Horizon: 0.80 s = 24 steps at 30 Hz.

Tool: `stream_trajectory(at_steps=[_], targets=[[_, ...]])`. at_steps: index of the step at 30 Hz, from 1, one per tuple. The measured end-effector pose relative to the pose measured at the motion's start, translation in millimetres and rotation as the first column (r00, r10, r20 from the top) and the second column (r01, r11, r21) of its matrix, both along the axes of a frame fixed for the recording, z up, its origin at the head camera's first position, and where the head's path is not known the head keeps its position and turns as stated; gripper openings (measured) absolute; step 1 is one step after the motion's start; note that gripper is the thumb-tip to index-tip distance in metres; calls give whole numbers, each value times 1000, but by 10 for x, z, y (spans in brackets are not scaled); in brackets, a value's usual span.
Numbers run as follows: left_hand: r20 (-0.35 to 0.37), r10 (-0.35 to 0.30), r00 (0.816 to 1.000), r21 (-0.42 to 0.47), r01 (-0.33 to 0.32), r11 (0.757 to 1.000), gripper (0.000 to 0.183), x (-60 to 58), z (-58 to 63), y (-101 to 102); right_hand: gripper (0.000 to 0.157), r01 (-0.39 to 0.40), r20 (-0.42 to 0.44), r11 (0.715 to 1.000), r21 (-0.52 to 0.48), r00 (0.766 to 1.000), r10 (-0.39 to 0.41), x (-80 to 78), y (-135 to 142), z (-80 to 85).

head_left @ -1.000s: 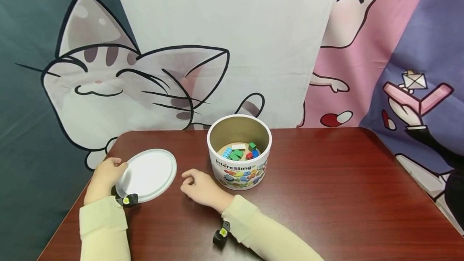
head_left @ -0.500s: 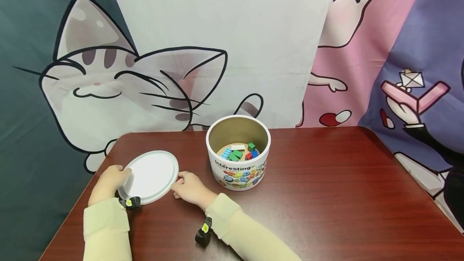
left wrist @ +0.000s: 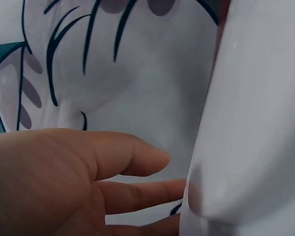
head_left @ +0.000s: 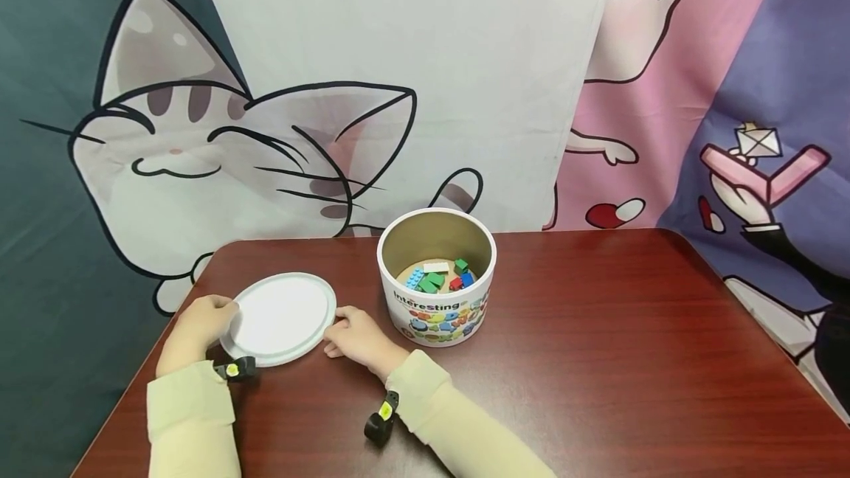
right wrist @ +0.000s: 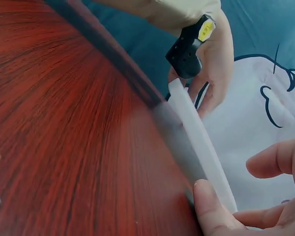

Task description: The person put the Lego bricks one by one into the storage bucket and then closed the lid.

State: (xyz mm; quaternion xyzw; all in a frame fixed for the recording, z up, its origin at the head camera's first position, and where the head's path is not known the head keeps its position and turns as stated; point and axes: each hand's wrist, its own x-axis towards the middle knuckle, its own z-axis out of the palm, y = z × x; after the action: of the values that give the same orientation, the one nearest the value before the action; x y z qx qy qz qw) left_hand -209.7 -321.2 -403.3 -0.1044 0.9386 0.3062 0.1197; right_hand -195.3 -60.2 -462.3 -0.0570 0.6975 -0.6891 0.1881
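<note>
A round white lid (head_left: 282,318) is in front of the cat drawing, to the left of the tub. My left hand (head_left: 199,323) holds its left rim; in the left wrist view the fingertips pass behind the lid's edge and the thumb (left wrist: 152,160) stays apart. At the opposite rim is my right hand (head_left: 358,338), gripping the edge with digits on both sides of it in the right wrist view, while one upper finger (right wrist: 273,160) sticks out free. A white tub (head_left: 436,323) printed "Interesting" stands uncovered beside the right hand, several toy bricks (head_left: 433,282) on its bottom.
Beneath everything lies a reddish-brown wooden table (head_left: 611,345) with rounded far corners. Cloth with printed cartoons (head_left: 498,57) hangs behind its far edge. Each wrist carries a small black camera (head_left: 380,426).
My right hand has moved left to the lid's right rim. The lid has shifted slightly right and looks less tilted, with the left hand still at its left rim. The tub stays put.
</note>
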Motion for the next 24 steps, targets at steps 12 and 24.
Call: stream_trajectory(at_steps=[12,24], targets=[[-179,-51,982,286,102,953,53,94,181,38,43,160,26,969,-190,987,-158,-15,117,55],[-346,289,893,612,-19,791,41,132,394,211,15,83,-424,996,-14,902,-81,359,221,516]])
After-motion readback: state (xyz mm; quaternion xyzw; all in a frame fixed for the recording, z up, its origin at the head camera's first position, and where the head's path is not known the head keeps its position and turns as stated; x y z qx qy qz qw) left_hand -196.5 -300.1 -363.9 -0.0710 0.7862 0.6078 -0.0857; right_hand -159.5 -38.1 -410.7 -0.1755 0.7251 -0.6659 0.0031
